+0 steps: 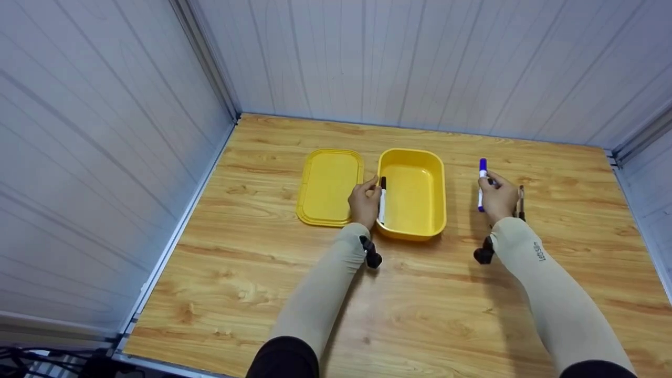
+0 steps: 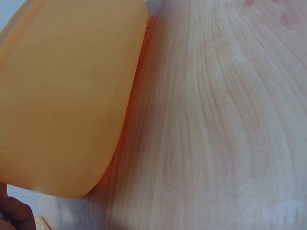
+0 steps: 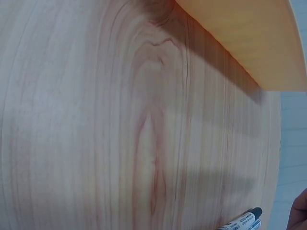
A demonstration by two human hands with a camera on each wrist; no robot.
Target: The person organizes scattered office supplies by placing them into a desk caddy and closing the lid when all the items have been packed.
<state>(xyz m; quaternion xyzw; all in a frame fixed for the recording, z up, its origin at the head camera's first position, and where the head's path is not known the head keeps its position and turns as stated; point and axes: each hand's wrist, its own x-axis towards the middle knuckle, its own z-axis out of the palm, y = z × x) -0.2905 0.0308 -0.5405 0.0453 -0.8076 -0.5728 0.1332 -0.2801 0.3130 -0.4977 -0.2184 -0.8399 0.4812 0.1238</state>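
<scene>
While the fingers of the right hand (image 1: 500,198) pinch the purple-capped marker (image 1: 482,168) right of the yellow box (image 1: 412,197), a loose hold could drop it, and I cannot tell whether the left hand (image 1: 364,203) grips the box's rim.

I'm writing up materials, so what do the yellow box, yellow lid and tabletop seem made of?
The yellow box: probably plastic, smooth and lightly glossy, with rounded corners and soft highlights inside. The yellow lid: likely similar smooth plastic, given its matching colour and moulded-looking rim. The tabletop: wood-look, faintly shiny, with visible grain; real wood or laminate, I can't tell.
</scene>
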